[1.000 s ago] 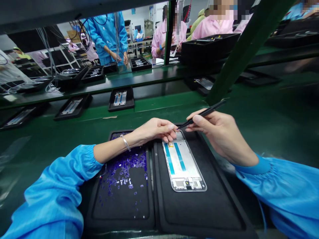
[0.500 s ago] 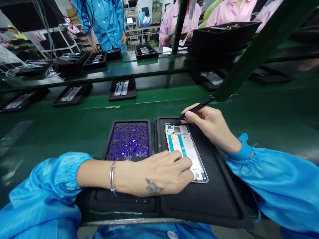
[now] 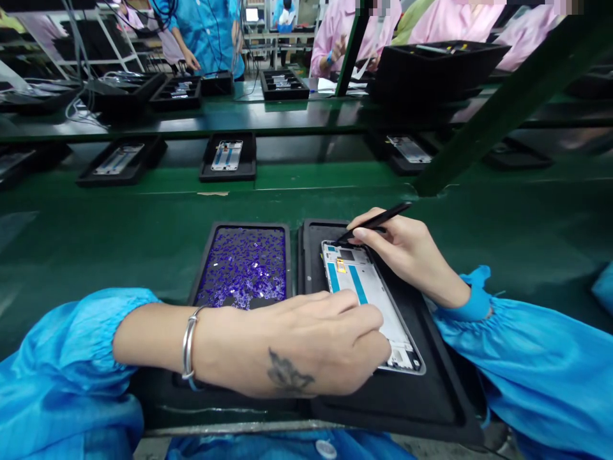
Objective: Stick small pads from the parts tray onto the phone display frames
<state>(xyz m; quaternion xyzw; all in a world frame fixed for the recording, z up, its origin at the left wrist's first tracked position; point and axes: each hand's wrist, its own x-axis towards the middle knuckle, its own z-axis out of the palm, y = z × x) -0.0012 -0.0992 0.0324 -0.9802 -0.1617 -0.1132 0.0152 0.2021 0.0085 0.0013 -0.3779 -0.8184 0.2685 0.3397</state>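
Observation:
A silver phone frame [image 3: 378,300] with blue strips and an orange flex piece lies in a black foam tray [image 3: 383,402]. My left hand [image 3: 306,345] rests across its lower left part, fingers curled; the fingertips are hidden beneath the hand, apparently gripping the frame's edge. In my right hand [image 3: 402,252] I pinch slim black tweezers [image 3: 378,219]. Their tip reaches the frame's top edge, near its upper left corner. Left of the frame, a smaller black tray [image 3: 288,262] holds many tiny purple-edged clear pieces [image 3: 249,265], partly covered by my left hand.
Beyond the green bench [image 3: 119,236], black trays with phone frames [image 3: 227,155] line a lower strip. A green post [image 3: 483,128] slants down at the right. A large black box [image 3: 435,76] stands behind it. Co-workers in blue [image 3: 205,38] and pink [image 3: 354,32] are across the bench.
The phone frame has shifted slightly right and toward me, with my left hand moving along. The tweezers' tip has come down from above the frame onto its top edge.

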